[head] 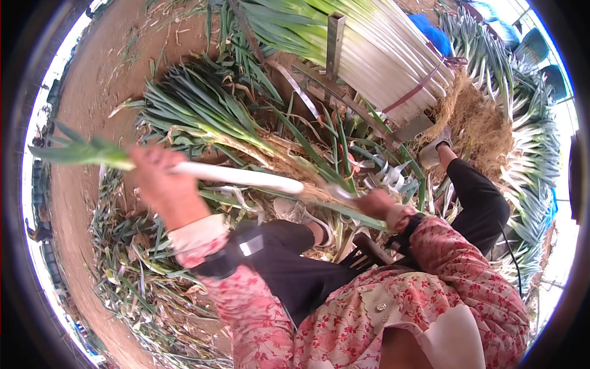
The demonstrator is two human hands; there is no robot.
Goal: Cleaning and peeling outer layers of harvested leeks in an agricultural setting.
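Observation:
My left hand (166, 184) is closed around a leek (244, 179) where its green leaves meet the white shaft. The leaves point left, and the roots reach right towards my right hand (375, 204). Motion blurs both hands. The right one is closed on a blurred pale strip (342, 193) beside the roots; whether it is a leek layer or a tool, I cannot tell. Beyond my hands, untrimmed leeks (203, 108) lie in a loose pile. A large bundle of cleaned leeks (387, 60), bound with a reddish strap (410, 96), rests by a metal frame (335, 46).
Leaf scraps (138, 272) litter the ground around my shoes (295, 212). A long row of leeks (530, 152) curves along the right side. Blue material (431, 34) lies behind the bundle. Bare soil (78, 221) stretches along the left.

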